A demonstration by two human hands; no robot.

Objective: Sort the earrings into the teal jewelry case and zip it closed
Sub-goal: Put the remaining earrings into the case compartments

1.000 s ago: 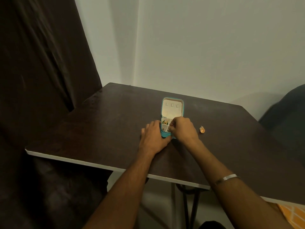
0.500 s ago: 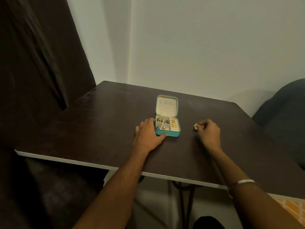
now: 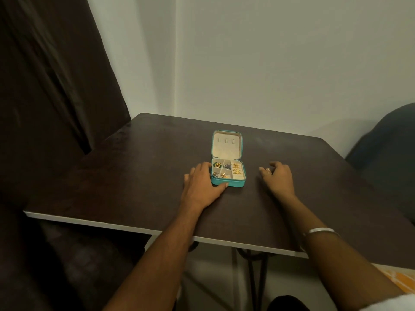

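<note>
Broadly, a dark curtain [image 3: 45,86] of heavy folded cloth hangs at the far left beside a smooth pale wall [image 3: 269,63]. Nearer stands a flat dark table [image 3: 134,176] with a thin white edge. On its middle lies the square teal jewelry case [image 3: 228,182], lid tipped up and back, cream lining showing, its divided tray holding small gold earrings [image 3: 237,169]. The left hand [image 3: 202,187] rests flat, fingers relaxed, touching the case's left and near sides. Right of the case, apart from it, the right hand [image 3: 279,179] pinches a small gold earring [image 3: 268,170]. A thin metal bangle [image 3: 321,231] circles that wrist.
</note>
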